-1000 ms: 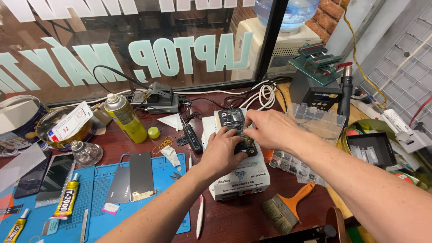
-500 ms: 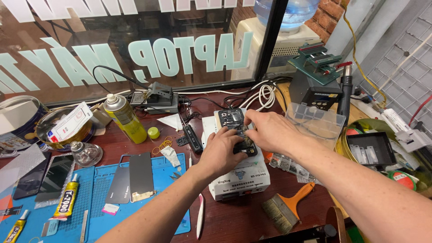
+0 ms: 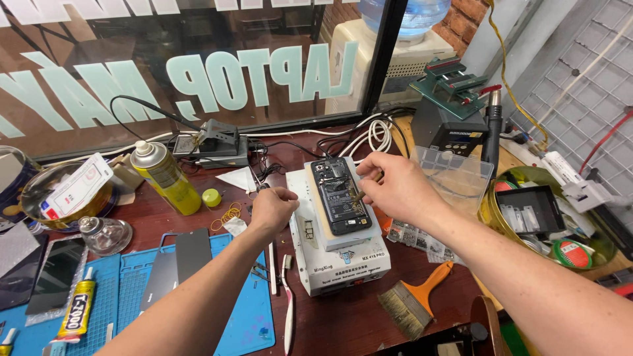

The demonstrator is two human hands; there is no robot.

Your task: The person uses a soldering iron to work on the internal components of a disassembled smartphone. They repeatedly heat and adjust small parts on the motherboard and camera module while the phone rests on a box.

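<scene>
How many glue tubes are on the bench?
2, both at the left front edge. One glue tube lies between the blue mat and a dark phone. The other tube is cut off at the corner. More may be out of view.
</scene>
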